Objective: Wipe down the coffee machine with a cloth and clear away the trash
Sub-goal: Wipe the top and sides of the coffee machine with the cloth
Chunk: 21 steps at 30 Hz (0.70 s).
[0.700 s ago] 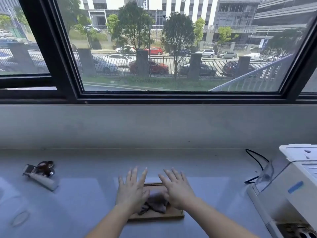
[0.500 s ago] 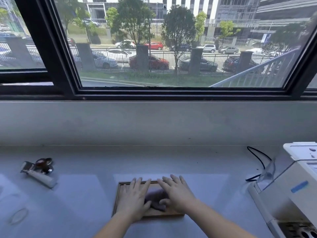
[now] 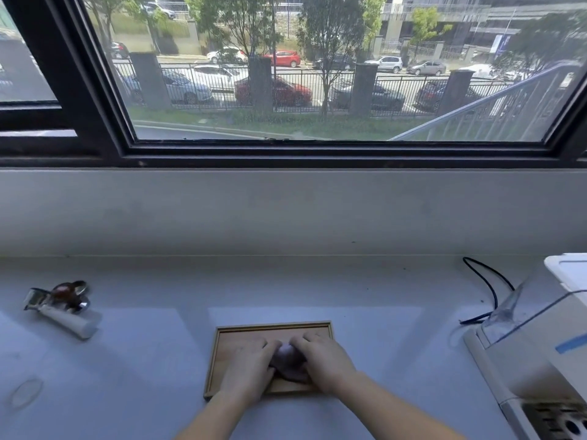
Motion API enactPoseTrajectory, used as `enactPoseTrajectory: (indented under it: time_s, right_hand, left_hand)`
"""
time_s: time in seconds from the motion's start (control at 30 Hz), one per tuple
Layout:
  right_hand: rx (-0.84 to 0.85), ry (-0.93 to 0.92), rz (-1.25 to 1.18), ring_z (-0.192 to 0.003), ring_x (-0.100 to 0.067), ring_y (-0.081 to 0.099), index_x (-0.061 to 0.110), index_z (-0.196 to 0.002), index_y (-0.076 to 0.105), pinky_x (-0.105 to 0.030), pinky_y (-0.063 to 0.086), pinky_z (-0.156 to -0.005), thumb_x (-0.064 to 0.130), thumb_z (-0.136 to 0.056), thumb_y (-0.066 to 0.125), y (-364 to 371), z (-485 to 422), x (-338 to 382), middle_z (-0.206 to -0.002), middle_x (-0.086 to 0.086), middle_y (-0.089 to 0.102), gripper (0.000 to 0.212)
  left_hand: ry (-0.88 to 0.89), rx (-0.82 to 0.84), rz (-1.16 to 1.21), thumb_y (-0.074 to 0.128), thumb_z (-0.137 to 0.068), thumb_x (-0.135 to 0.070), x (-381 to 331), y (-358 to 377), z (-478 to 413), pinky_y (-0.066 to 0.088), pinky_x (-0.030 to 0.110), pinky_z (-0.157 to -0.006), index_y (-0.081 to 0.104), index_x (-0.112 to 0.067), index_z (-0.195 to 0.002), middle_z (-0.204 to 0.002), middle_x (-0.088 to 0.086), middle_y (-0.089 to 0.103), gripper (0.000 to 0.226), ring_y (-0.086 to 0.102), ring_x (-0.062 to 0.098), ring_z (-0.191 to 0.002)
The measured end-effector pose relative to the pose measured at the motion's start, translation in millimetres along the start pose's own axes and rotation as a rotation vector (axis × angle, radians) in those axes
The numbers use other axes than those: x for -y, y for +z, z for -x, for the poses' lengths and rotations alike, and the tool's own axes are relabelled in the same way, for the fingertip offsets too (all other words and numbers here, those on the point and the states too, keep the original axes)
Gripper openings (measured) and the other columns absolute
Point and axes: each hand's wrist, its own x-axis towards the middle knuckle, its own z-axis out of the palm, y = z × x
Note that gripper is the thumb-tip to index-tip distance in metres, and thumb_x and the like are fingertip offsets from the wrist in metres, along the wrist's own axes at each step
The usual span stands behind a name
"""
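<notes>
Both hands, left hand (image 3: 251,368) and right hand (image 3: 324,360), close on a dark cloth (image 3: 287,360) inside the wooden tray (image 3: 241,331), lower centre; no writing is legible.

Under my hands, a soft, matt grey cloth (image 3: 287,363) bunches on a smooth wooden tray (image 3: 241,336). The pale table (image 3: 152,354) looks smooth with a faint sheen; the coffee machine (image 3: 540,354) shows white plastic.

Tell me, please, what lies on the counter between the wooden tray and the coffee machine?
In the head view, nothing: the counter between the wooden tray and the coffee machine is bare. The black cable lies farther back.
</notes>
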Motion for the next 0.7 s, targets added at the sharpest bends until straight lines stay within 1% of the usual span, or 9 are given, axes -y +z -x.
enactPoseTrajectory:
  time_s: [0.07,0.2,0.27,0.37,0.4,0.47,0.53,0.6,0.7]
  right_hand:
    - [-0.016,0.014,-0.025,-0.095,-0.027,0.055,0.024,-0.094,0.049,-0.036,0.044,-0.068,0.021,-0.080,0.057,-5,0,1,-0.101,-0.002,0.058,0.017]
    - [-0.041,0.043,-0.079,-0.096,-0.026,0.057,0.023,-0.098,0.056,-0.040,0.049,-0.074,0.018,-0.077,0.054,-17,8,-4,-0.103,-0.001,0.064,0.023]
    - [-0.078,0.051,-0.104,-0.093,-0.025,0.058,0.023,-0.094,0.056,-0.039,0.049,-0.072,0.021,-0.075,0.058,-25,18,-4,-0.098,-0.001,0.066,0.019]
    - [-0.148,0.066,-0.148,-0.086,-0.023,0.058,0.021,-0.088,0.057,-0.037,0.047,-0.066,0.032,-0.073,0.059,-40,41,-4,-0.089,0.000,0.065,0.019]
    - [-0.165,0.082,-0.148,-0.087,-0.024,0.058,0.022,-0.091,0.059,-0.038,0.047,-0.068,0.027,-0.072,0.055,-46,49,-5,-0.091,-0.002,0.065,0.020]
    - [-0.186,0.130,-0.138,-0.092,-0.028,0.058,0.023,-0.100,0.061,-0.039,0.048,-0.073,0.016,-0.073,0.051,-59,69,-8,-0.096,-0.005,0.064,0.029]
    - [-0.235,0.179,-0.163,-0.094,-0.029,0.058,0.024,-0.104,0.063,-0.040,0.048,-0.077,0.013,-0.074,0.051,-70,91,-10,-0.098,-0.006,0.063,0.035]
    - [-0.274,0.222,-0.187,-0.096,-0.029,0.057,0.025,-0.107,0.064,-0.039,0.047,-0.079,0.010,-0.074,0.052,-83,112,-13,-0.099,-0.007,0.063,0.038]
    - [-0.350,0.268,-0.180,-0.098,-0.029,0.058,0.023,-0.106,0.066,-0.038,0.046,-0.079,0.007,-0.072,0.053,-102,144,-14,-0.100,-0.007,0.068,0.039]
  left_hand:
    - [0.007,-0.019,0.081,0.058,-0.076,-0.026,1,-3,-2,0.043,0.030,-0.092,0.053,-0.037,-0.123,-0.119,-0.007,0.063,0.048,0.055,0.018,-0.112]
    - [0.040,-0.047,0.249,0.057,-0.070,-0.024,-3,-11,0,0.048,0.028,-0.084,0.059,-0.036,-0.114,-0.109,-0.013,0.068,0.045,0.059,0.012,-0.102]
    - [0.081,-0.063,0.290,0.057,-0.070,-0.023,-9,-17,2,0.050,0.031,-0.075,0.058,-0.035,-0.103,-0.095,-0.014,0.067,0.035,0.059,0.011,-0.089]
    - [0.170,-0.097,0.312,0.059,-0.070,-0.020,-27,-31,5,0.040,0.028,-0.062,0.057,-0.030,-0.090,-0.079,-0.013,0.060,0.023,0.055,0.010,-0.078]
    - [0.209,-0.114,0.308,0.059,-0.070,-0.019,-34,-36,6,0.038,0.027,-0.063,0.058,-0.030,-0.089,-0.079,-0.013,0.058,0.023,0.054,0.010,-0.078]
    - [0.287,-0.136,0.292,0.058,-0.069,-0.020,-48,-45,7,0.045,0.030,-0.068,0.060,-0.029,-0.092,-0.082,-0.011,0.061,0.025,0.056,0.012,-0.081]
    - [0.368,-0.144,0.286,0.057,-0.069,-0.021,-63,-52,8,0.049,0.035,-0.071,0.061,-0.030,-0.099,-0.088,-0.009,0.067,0.032,0.060,0.014,-0.084]
    - [0.426,-0.149,0.296,0.057,-0.069,-0.023,-78,-58,9,0.050,0.034,-0.073,0.061,-0.032,-0.103,-0.091,-0.010,0.067,0.035,0.060,0.013,-0.086]
    - [0.503,-0.167,0.377,0.065,-0.068,-0.025,-102,-67,13,0.047,0.029,-0.073,0.064,-0.033,-0.104,-0.086,-0.015,0.064,0.037,0.058,0.011,-0.084]
